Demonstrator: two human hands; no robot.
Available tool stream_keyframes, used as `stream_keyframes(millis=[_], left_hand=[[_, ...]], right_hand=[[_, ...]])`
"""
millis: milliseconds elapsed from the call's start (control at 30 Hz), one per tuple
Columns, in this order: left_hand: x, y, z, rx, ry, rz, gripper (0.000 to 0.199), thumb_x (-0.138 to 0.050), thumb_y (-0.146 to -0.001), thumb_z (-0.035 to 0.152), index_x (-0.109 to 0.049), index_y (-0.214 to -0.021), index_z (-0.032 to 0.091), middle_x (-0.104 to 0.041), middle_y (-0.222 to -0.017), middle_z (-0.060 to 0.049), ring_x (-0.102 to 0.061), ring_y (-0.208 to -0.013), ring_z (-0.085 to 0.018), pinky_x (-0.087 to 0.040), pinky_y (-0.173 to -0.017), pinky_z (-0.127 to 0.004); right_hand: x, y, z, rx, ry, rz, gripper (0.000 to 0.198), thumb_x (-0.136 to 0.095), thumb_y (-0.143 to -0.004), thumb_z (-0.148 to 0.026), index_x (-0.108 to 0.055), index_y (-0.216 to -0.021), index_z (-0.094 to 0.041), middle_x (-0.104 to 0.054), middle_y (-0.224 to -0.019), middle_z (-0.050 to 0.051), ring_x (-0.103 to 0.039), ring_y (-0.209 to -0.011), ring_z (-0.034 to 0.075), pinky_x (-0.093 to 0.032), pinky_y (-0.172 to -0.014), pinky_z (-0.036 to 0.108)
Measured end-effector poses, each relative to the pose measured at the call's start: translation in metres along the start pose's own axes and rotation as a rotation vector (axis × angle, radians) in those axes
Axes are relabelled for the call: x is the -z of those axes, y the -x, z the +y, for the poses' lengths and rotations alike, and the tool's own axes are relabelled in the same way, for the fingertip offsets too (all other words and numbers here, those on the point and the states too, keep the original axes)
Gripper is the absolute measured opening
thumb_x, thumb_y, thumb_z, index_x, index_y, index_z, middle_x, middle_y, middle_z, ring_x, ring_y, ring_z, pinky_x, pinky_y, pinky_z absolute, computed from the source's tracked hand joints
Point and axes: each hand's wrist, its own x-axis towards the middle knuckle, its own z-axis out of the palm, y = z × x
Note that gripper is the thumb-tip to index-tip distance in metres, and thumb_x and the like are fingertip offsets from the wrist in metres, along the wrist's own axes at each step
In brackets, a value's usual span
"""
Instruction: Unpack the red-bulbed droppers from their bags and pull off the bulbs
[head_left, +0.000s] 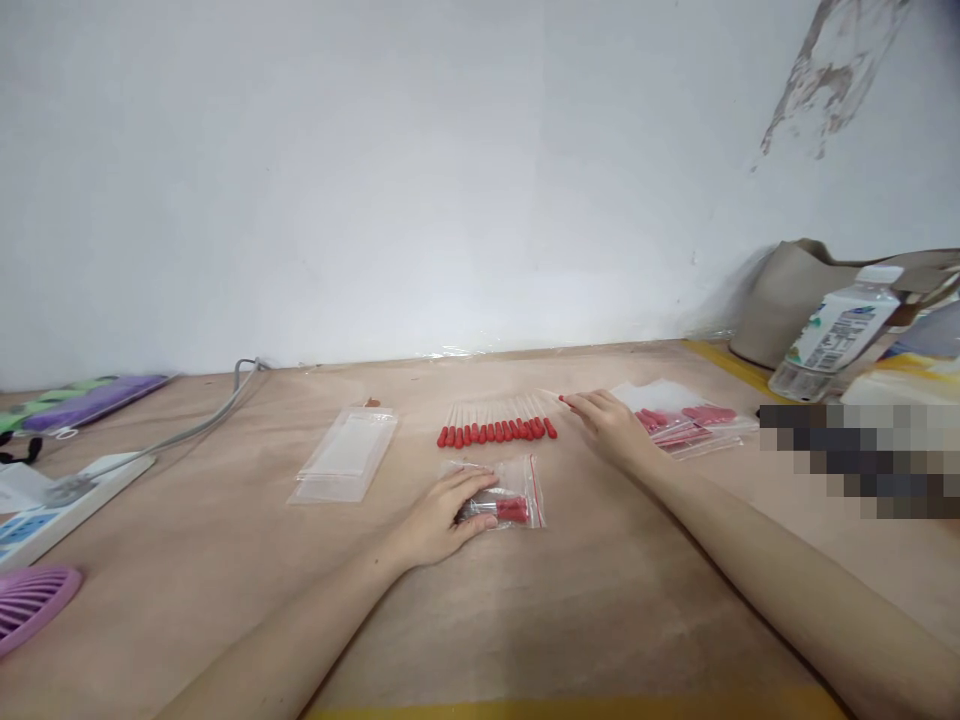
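Observation:
My left hand (450,515) lies across a clear zip bag (534,490), thumb and fingers apart, pressing it on the table. Inside the bag is a red-ended item with a clear stem (512,510), partly hidden by the hand. Beyond it, several droppers (495,432) with red bulbs and thin clear stems lie side by side, bulbs towards me. At the right end of this row, my right hand (604,425) pinches another dropper (568,400) by its red bulb, its thin stem pointing away to the left.
Flat clear bags (349,455) lie stacked on the left. Right of my right hand are filled bags with red contents (686,425). A power strip (45,515), grey cable (217,415) and pink fan (37,605) sit far left. A bottle (836,335) and beige bag (780,305) stand far right.

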Motion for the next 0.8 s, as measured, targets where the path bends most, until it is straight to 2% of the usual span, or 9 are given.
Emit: stream_keyframes(millis=[133, 300, 500, 600, 800], left_hand=[[0.000, 0.000, 0.000, -0.017, 0.004, 0.002, 0.044, -0.050, -0.083, 0.040, -0.045, -0.124, 0.024, -0.050, -0.125, -0.006, -0.044, -0.116, -0.022, -0.035, -0.098, -0.042], [0.000, 0.000, 0.000, -0.001, -0.007, -0.011, 0.045, -0.050, -0.083, 0.041, -0.045, -0.124, 0.023, -0.049, -0.126, -0.007, -0.044, -0.117, -0.021, -0.035, -0.098, -0.041], [0.000, 0.000, 0.000, -0.006, -0.004, -0.005, 0.045, -0.049, -0.083, 0.041, -0.044, -0.124, 0.024, -0.049, -0.126, -0.006, -0.043, -0.117, -0.022, -0.035, -0.098, -0.042], [-0.001, 0.000, -0.001, -0.007, 0.000, -0.004, 0.045, -0.050, -0.083, 0.040, -0.044, -0.125, 0.025, -0.048, -0.127, -0.006, -0.043, -0.117, -0.022, -0.035, -0.098, -0.042], [-0.001, 0.000, -0.001, -0.012, -0.009, -0.002, 0.045, -0.050, -0.083, 0.040, -0.044, -0.124, 0.024, -0.048, -0.127, -0.007, -0.044, -0.117, -0.022, -0.035, -0.098, -0.042]], right_hand=[[-0.007, 0.006, -0.007, 0.078, 0.077, -0.095, 0.032, -0.039, -0.084, -0.010, -0.055, -0.111, -0.019, -0.061, -0.102, 0.009, -0.053, -0.094, 0.021, -0.046, -0.080, 0.034], [-0.005, 0.007, -0.017, 0.078, 0.087, -0.187, 0.031, -0.040, -0.086, -0.014, -0.055, -0.112, -0.021, -0.060, -0.104, 0.009, -0.052, -0.096, 0.021, -0.046, -0.078, 0.032], [-0.009, 0.009, -0.018, 0.050, -0.002, -0.226, 0.032, -0.038, -0.088, -0.017, -0.052, -0.117, -0.021, -0.058, -0.106, 0.010, -0.053, -0.098, 0.022, -0.047, -0.080, 0.034], [-0.011, 0.012, -0.015, -0.022, -0.092, -0.221, 0.035, -0.044, -0.086, -0.024, -0.048, -0.120, -0.021, -0.058, -0.106, 0.010, -0.054, -0.097, 0.023, -0.046, -0.082, 0.038], [-0.014, 0.017, -0.011, -0.268, -0.265, -0.177, 0.046, -0.055, -0.079, -0.035, -0.044, -0.121, -0.020, -0.057, -0.107, 0.010, -0.057, -0.092, 0.021, -0.049, -0.077, 0.037]])
